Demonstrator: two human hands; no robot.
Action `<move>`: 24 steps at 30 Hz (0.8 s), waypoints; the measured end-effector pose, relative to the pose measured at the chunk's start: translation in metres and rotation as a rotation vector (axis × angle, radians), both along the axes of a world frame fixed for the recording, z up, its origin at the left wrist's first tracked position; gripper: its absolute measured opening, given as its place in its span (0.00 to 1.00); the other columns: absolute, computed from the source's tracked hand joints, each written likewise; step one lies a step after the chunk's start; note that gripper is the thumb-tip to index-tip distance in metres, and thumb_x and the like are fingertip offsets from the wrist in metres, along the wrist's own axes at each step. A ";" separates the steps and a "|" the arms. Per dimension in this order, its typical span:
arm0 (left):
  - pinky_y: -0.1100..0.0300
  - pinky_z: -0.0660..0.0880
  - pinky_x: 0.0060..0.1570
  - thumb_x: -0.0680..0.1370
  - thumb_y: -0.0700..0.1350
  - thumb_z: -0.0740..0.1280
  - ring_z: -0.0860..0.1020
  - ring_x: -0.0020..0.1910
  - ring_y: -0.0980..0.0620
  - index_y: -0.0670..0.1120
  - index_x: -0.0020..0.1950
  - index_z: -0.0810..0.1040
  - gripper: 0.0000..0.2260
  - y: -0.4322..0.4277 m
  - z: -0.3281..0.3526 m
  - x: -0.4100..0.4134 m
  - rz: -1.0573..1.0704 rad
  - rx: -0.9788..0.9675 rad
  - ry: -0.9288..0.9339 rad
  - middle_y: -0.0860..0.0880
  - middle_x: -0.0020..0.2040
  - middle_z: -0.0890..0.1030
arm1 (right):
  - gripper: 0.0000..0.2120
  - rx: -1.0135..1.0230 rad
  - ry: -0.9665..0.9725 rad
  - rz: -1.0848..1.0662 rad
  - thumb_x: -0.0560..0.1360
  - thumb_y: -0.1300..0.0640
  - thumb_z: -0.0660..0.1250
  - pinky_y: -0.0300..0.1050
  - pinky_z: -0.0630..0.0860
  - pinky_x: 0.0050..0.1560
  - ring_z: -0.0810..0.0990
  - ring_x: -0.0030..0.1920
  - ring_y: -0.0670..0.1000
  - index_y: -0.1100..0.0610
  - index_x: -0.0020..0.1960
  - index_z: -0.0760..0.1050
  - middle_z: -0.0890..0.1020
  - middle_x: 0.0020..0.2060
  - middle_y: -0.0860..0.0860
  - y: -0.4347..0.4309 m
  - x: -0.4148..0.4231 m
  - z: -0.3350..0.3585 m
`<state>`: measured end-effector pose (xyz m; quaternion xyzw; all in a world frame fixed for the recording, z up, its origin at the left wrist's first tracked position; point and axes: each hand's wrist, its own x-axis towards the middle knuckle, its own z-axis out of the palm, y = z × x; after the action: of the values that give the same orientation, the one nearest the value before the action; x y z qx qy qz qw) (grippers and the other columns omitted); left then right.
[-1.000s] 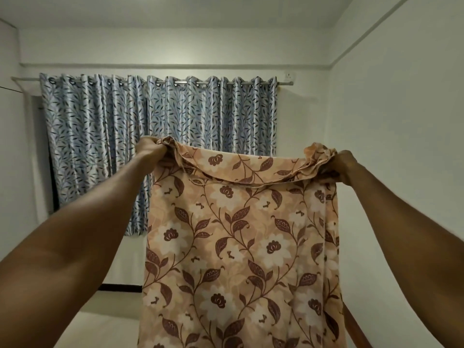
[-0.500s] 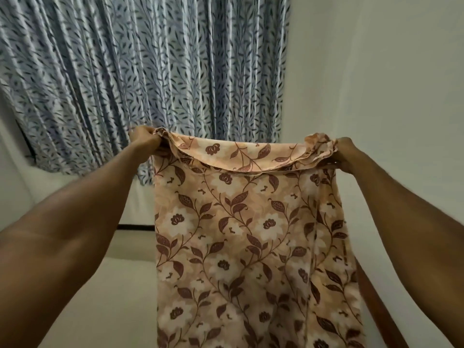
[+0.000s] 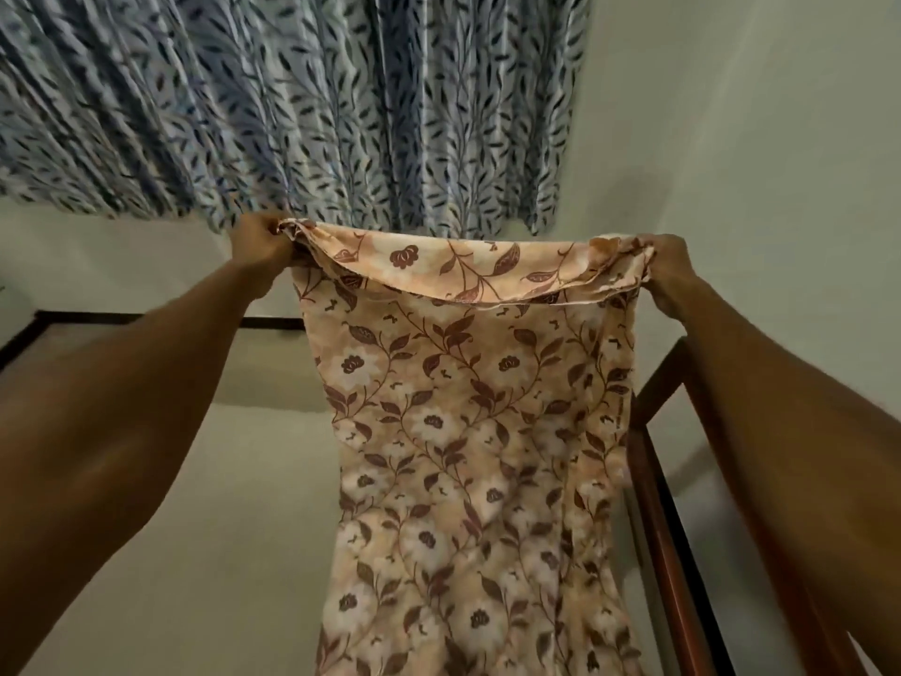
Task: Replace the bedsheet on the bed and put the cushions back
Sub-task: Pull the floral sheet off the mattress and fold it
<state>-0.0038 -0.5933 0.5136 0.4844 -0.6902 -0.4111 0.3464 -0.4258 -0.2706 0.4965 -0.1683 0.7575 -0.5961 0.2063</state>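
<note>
bedsheet (image 3: 468,431) hangs gripped between left hand (image 3: 261,246) and right hand (image 3: 670,268).

Pale surface (image 3: 219,553), wooden bed frame (image 3: 648,505) along rt side.

A home bedroom: blue leaf-print curtain (image 3: 312,104) on the far wall, plain painted walls, wooden bed frame (image 3: 668,480) at right.

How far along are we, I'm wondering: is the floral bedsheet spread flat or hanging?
Hanging, not spread: the left hand and right hand grip the bedsheet at its top; it drapes down.
</note>
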 end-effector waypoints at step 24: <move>0.62 0.78 0.49 0.68 0.21 0.66 0.85 0.48 0.49 0.50 0.50 0.87 0.26 0.213 -0.353 0.152 -0.622 -0.035 -0.691 0.46 0.48 0.87 | 0.38 0.498 0.278 0.562 0.70 0.70 0.79 0.42 0.81 0.60 0.84 0.53 0.36 0.25 0.56 0.80 0.84 0.51 0.28 0.268 0.119 -0.380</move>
<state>0.1486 -0.3803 0.1609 0.3572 -0.8844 -0.2982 -0.0355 -0.3072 -0.0024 0.1165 -0.3928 0.8241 -0.2860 0.2912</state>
